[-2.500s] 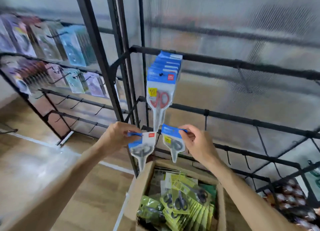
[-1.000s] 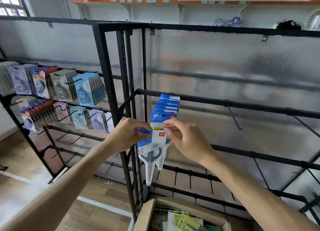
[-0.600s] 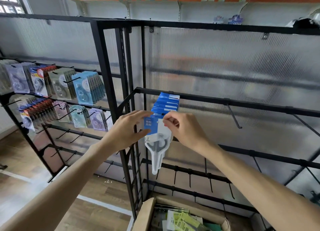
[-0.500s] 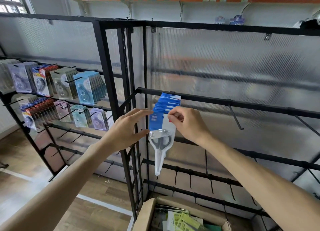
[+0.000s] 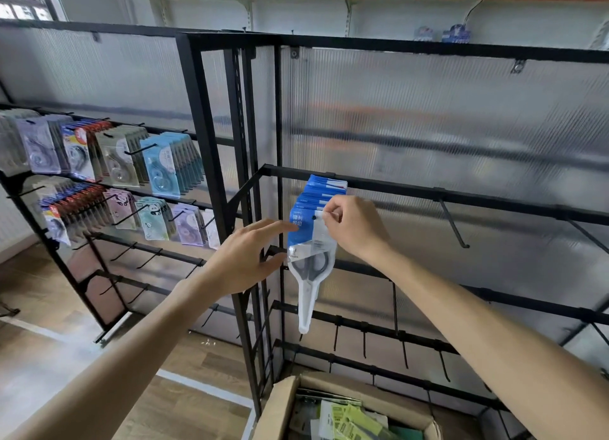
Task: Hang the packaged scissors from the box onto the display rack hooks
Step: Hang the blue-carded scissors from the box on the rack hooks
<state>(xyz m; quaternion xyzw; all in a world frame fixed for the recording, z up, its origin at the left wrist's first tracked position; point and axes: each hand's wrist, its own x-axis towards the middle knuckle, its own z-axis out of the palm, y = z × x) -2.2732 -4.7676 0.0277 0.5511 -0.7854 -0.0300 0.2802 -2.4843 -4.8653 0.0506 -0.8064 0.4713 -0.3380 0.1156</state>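
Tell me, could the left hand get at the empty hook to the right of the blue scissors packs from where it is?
Probably not easily: the left hand sits left of the scissors packs, with the right hand and forearm between it and the empty hook.

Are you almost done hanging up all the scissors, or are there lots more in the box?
Some are done: a row of blue scissor packs already hangs on one hook. Right now the right hand pinches the front pack at that hook while the left hand steadies its edge. Left to do: the box below holds more packs, and many hooks are bare.
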